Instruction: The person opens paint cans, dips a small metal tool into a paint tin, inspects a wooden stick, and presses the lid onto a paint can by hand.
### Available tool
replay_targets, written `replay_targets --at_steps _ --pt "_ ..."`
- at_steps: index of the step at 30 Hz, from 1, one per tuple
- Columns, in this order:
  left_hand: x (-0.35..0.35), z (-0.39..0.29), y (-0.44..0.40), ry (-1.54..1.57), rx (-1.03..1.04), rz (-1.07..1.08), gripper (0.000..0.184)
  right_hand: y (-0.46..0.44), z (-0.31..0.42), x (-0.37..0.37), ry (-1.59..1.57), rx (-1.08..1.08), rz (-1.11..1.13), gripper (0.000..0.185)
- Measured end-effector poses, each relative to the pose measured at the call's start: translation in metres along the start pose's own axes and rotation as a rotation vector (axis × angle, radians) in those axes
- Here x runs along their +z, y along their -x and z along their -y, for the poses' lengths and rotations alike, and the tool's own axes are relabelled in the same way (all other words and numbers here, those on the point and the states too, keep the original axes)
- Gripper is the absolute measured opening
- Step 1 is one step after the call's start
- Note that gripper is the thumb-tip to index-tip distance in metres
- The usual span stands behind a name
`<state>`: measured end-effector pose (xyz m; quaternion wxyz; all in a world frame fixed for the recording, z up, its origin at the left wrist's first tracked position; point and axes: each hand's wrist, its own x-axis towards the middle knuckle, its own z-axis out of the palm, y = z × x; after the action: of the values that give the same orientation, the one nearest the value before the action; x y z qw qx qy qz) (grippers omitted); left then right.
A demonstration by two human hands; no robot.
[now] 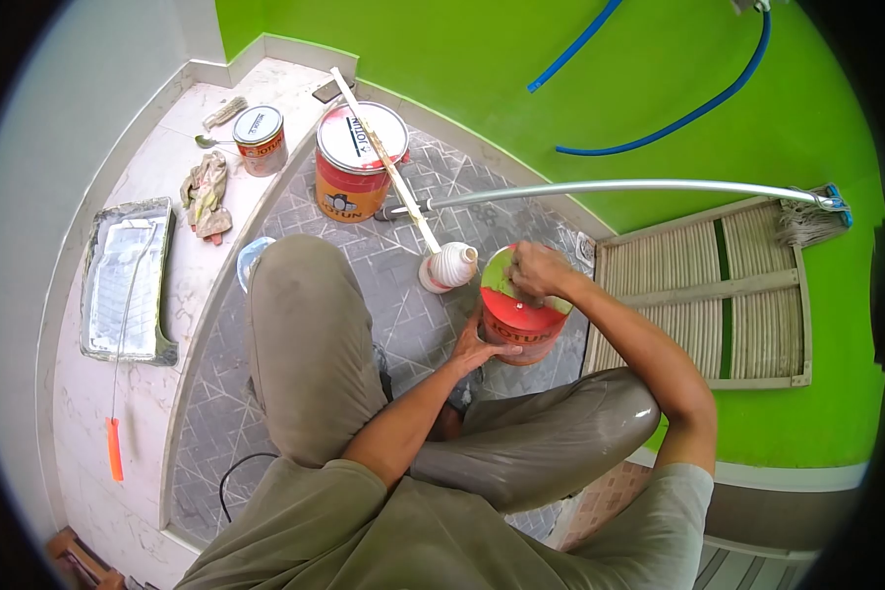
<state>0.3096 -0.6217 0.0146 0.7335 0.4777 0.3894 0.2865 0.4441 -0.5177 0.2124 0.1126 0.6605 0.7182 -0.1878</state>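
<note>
A red paint bucket [523, 334] with green paint on its upper part stands on the grey patterned floor between my knees and the green wall. Against its near left side rests my left hand [482, 346], thumb and fingers spread on the outer wall. My right hand [543, 271] is closed over the bucket's top at the far right edge; what its fingers grip, if anything, is hidden. Just left of the bucket stands a white ribbed plunger-like object [449, 267]. A larger Jotun bucket [352, 177] with a white lid sits farther back, a paint-stained stick [388, 162] lying across it.
On the pale ledge [157, 413] are a paint tray [128, 285], a roller with an orange handle [115, 449], a crumpled rag [206, 197] and a small can [262, 143]. A mop [610, 189] and a slatted panel [659, 295] lean at the right. Blue hose [669, 133] hangs above.
</note>
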Motion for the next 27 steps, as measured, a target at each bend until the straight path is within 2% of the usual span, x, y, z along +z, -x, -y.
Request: replay_targets --at_steps 9,12,15,18,27 --pt "-0.005 0.001 -0.007 0.044 -0.066 0.063 0.15 -0.006 -0.008 0.005 0.053 0.004 -0.034 0.033" --pt "-0.004 0.001 -0.007 0.037 -0.064 0.057 0.15 -0.009 -0.012 0.007 0.12 0.1 0.067 0.047" --pt "-0.003 0.005 -0.008 0.053 -0.087 0.073 0.15 -0.008 -0.012 0.005 0.1 0.095 0.103 0.047" --pt "-0.001 0.011 -0.01 0.046 -0.103 0.071 0.149 -0.001 -0.005 0.001 0.066 0.065 0.033 0.036" --pt "0.001 0.008 -0.008 0.058 -0.028 0.069 0.145 0.0 -0.005 0.005 0.078 0.057 0.057 0.036"
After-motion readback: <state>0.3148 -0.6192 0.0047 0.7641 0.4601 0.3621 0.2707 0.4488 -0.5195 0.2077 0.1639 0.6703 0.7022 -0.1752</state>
